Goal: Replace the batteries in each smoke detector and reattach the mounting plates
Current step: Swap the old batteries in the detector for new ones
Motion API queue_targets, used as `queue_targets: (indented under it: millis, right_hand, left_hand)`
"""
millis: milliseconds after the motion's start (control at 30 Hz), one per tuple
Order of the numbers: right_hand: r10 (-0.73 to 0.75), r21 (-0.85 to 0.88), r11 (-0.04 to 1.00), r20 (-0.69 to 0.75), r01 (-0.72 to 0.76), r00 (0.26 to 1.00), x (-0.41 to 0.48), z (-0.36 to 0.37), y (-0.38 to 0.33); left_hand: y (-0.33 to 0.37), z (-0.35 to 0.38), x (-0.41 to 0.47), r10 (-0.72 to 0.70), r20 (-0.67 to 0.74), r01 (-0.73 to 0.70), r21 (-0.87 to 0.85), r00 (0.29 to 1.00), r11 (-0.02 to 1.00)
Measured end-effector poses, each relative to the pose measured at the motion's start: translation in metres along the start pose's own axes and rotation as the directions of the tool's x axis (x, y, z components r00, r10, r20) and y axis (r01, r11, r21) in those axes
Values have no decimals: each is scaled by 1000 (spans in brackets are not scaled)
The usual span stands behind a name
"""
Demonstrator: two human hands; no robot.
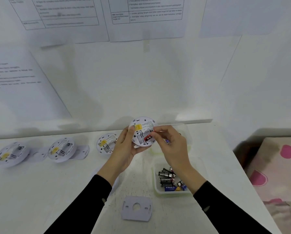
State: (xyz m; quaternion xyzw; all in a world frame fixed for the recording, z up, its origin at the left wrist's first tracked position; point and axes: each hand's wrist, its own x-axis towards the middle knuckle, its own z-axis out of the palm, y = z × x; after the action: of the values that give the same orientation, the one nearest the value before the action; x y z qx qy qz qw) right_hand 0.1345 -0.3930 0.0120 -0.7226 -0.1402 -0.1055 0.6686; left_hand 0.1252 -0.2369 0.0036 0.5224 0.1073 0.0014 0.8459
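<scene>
My left hand (124,149) grips a round white smoke detector (142,128), back side towards me, lifted above the table. A red battery (148,137) sits in its compartment, and my right hand (169,142) pinches it with the fingertips. A second small battery (167,141) shows under my right palm. A loose mounting plate (137,208) lies flat on the table near me. Three more open detectors lie along the back: one (106,143) beside my left hand, one (61,149) further left on a plate, one (10,153) at the far left.
A clear tub (158,190) of several black and blue batteries stands at the right under my right forearm. Another clear tub (187,132) sits behind my right hand. Papers hang on the wall. A patterned cloth (276,166) lies past the table's right edge.
</scene>
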Motion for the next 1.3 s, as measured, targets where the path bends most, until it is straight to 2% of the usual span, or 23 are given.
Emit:
queue_targets:
  millis: [300,467,567,633,700,733,767,833,867,933,1033,1200,1300]
  right_hand:
    - [41,-87,995,-120,-52,992,4,6,0]
    - [-45,-178,984,-178,13,983,2,11,16]
    - [-202,-356,922,-95,156,975,-6,14,27]
    - [-234,-462,862,3,209,972,-12,17,31]
    - [-273,-583,759,120,290,954,-11,15,34]
    - [-265,-596,744,152,302,952,-7,12,33]
    - [-211,-559,788,146,257,966,0,7,30]
    - [-47,-450,891,42,61,998,20,-7,30]
    - [38,-458,888,1,-33,999,33,-16,37]
    - [174,-623,774,38,-113,984,57,-33,54]
    - [363,-792,608,219,-52,906,76,-37,71]
    - [416,-925,319,332,206,847,87,-25,76]
    - [438,-934,212,353,287,827,88,-18,74]
  left_hand:
    - [-3,12,-1,131,-67,-128,44,989,991]
    - [-8,18,-4,181,-74,-174,88,981,981]
    - [-8,22,-2,161,-100,-156,57,982,986]
    - [-5,22,2,148,-128,-145,36,981,989]
    - [-2,16,7,143,-148,-139,37,979,990]
    - [-2,12,8,137,-157,-132,41,978,990]
    - [-1,9,10,127,-168,-122,41,978,992]
    - [2,2,12,111,-184,-106,38,977,994]
    - [2,0,12,108,-183,-103,36,977,994]
    - [4,-3,12,102,-172,-98,32,980,995]
    - [4,-4,11,81,-168,-79,18,982,997]
    - [2,-6,12,60,-168,-59,9,984,998]
    - [2,-5,11,40,-161,-40,4,986,999]
